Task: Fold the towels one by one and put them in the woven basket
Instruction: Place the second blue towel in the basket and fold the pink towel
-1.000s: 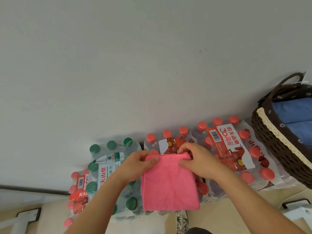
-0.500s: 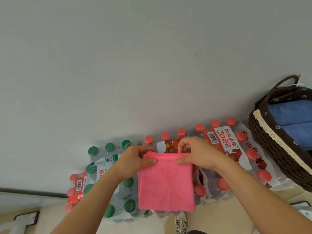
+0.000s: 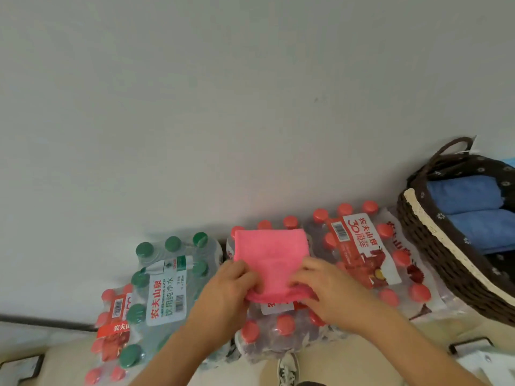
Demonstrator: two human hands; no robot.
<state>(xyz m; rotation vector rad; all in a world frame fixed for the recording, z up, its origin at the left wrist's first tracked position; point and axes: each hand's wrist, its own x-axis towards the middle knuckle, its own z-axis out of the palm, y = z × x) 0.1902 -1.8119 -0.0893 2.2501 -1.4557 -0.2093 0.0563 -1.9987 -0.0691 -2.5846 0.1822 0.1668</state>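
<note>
We are folding the pink towel [image 3: 269,254] atop the bottle pack's [image 3: 281,328] far edge, left hand [image 3: 226,288] and right hand [image 3: 333,292] each pinching its near hem, probably readying it for carrying rightward into the woven basket [image 3: 446,242].

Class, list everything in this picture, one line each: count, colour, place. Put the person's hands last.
Pink cloth towel: one, pink, centre, over bottles.
Dark brown woven basket: one, brown, far right.
Folded blue towels: two, blue, inside the basket.
Red-capped bottle packs: at least three, clear plastic, along the wall.
Green-capped bottle pack: one, clear plastic, left of the towel.
Shoe: one, black-and-white, bottom edge.
Left hand: one, holds the towel's near-left edge.
Right hand: one, holds its near-right edge.
</note>
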